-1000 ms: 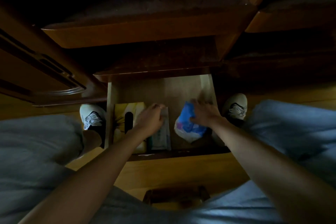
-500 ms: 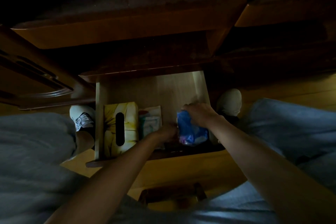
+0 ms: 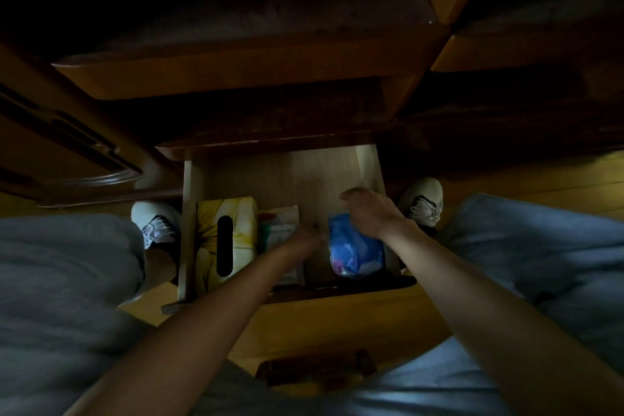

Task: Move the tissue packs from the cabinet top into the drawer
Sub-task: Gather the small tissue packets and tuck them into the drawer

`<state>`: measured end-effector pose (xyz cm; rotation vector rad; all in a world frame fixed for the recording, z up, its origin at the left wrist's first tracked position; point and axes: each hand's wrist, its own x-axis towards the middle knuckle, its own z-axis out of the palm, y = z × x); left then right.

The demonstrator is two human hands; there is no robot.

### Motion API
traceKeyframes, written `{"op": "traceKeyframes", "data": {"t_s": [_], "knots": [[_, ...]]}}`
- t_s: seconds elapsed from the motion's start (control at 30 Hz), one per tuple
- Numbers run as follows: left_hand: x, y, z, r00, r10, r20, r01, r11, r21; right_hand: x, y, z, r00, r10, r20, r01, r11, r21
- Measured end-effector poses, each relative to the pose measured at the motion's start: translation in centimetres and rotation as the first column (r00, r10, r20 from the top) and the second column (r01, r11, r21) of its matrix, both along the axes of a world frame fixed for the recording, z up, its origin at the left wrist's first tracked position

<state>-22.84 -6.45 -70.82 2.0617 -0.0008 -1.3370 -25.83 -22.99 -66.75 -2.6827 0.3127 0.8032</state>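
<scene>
Three tissue items seen from the head camera, all lying inside the open drawer [image 3: 366,165]: yellow flowered tissue box [image 3: 224,236] against the left wall, flat pale pack [image 3: 278,236] just beside it, blue pack [image 3: 354,252] toward the right wall, near the front. Step in hand, by judgement: settling the packs in the drawer, close to the end of the move. Left hand [image 3: 304,241] down between the pale pack and the blue one, blurred and dim, fingers seemingly curled at the pale pack's edge; whether gripping it or merely touching, cannot tell. Right hand [image 3: 369,213] raised just over the far end of the blue pack, fingers loosely bent and spread, nothing plainly clasped, probably letting go or nudging. Far half of the drawer floor bare pale wood. Cabinet top [image 3: 253,37] above too dark to show any packs left there. Next move likely calls for drawing both hands out without dragging the soft blue pack along, then a look at the cabinet top for leftovers. Shoes [image 3: 422,203] on the floor either side of the drawer.
</scene>
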Motion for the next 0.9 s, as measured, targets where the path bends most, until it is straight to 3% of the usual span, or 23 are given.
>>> {"op": "traceKeyframes", "data": {"t_s": [0.13, 0.2, 0.23, 0.3, 0.4, 0.43, 0.5, 0.57, 0.67, 0.77, 0.9], "knots": [[4.1, 1.1, 7.1, 0.955, -0.078, 0.285, 0.076, 0.997, 0.02, 1.2, 0.4, 5.4, 0.988, 0.002, 0.152, 0.001, 1.0, -0.018], [5.9, 1.8, 12.2, 0.836, -0.137, 0.532, 0.132, 0.99, 0.046, 1.9, -0.1, 9.0, 0.966, -0.051, 0.252, 0.047, 0.999, 0.023], [6.6, 2.3, 15.0, 0.737, -0.167, 0.655, 0.151, 0.985, 0.082, 2.1, -0.5, 11.1, 0.947, -0.093, 0.307, 0.075, 0.995, 0.071], [7.6, 3.6, 21.3, 0.426, -0.164, 0.89, 0.116, 0.985, 0.126, 2.5, -1.5, 15.9, 0.887, -0.154, 0.434, 0.086, 0.981, 0.173], [8.6, 4.7, 30.8, -0.069, 0.018, 0.997, 0.138, 0.99, -0.009, 2.8, -2.7, 23.9, 0.7, -0.199, 0.686, 0.023, 0.966, 0.257], [9.2, 4.6, 33.7, -0.177, 0.094, 0.98, 0.168, 0.984, -0.064, 2.9, -3.0, 26.5, 0.622, -0.213, 0.754, 0.0, 0.962, 0.271], [11.1, 3.9, 38.6, -0.291, 0.196, 0.936, 0.18, 0.972, -0.148, 3.5, -3.5, 31.3, 0.491, -0.215, 0.844, -0.036, 0.963, 0.266], [13.5, 2.4, 42.6, -0.297, 0.219, 0.929, 0.156, 0.971, -0.18, 5.0, -3.9, 35.4, 0.416, -0.174, 0.893, -0.06, 0.974, 0.218], [18.0, -0.5, 46.2, -0.172, 0.155, 0.973, 0.125, 0.983, -0.134, 8.4, -4.6, 39.9, 0.405, -0.024, 0.914, -0.056, 0.997, 0.051], [22.4, -3.0, 46.9, -0.062, 0.018, 0.998, 0.076, 0.997, -0.013, 13.0, -6.0, 42.1, 0.47, 0.057, 0.881, 0.008, 0.998, -0.069], [27.1, -5.1, 45.1, -0.016, -0.101, 0.995, 0.021, 0.995, 0.102, 19.6, -8.5, 41.2, 0.619, 0.135, 0.774, 0.067, 0.972, -0.224]]}}
